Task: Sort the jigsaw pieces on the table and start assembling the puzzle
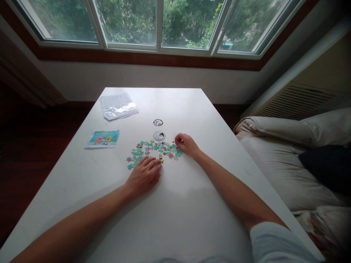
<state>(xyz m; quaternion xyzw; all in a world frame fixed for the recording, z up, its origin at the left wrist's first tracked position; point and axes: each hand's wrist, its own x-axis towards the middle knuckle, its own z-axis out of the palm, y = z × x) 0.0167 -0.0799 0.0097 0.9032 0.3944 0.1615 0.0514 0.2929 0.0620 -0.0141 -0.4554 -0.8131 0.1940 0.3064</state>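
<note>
In the head view, small, flat jigsaw pieces of teal, pink and yellow-green cardboard (137,152) lie around the middle of the white, smooth-topped table (219,197). Their scatter bows in an arc, its long axis running left to right, roughly parallel to the far edge. The bare left hand (144,175) lies palm down along its near side, fingers loosely extended and released, the tips beside a few pieces; the bare right hand (188,145) is at its right end, thumb and finger pinched together. Whether that pinch grasps a piece, I cannot tell. Neither hand is clearly nearer.

Counted: two hands; two round, grey-and-white flat discs (159,136), one behind the other towards the far edge; one teal, cartoon-printed rectangular picture sheet (103,138) near the left edge; one clear, shiny plastic packet (119,106) by the far left corner. The pieces are too small and crowded to count.
</note>
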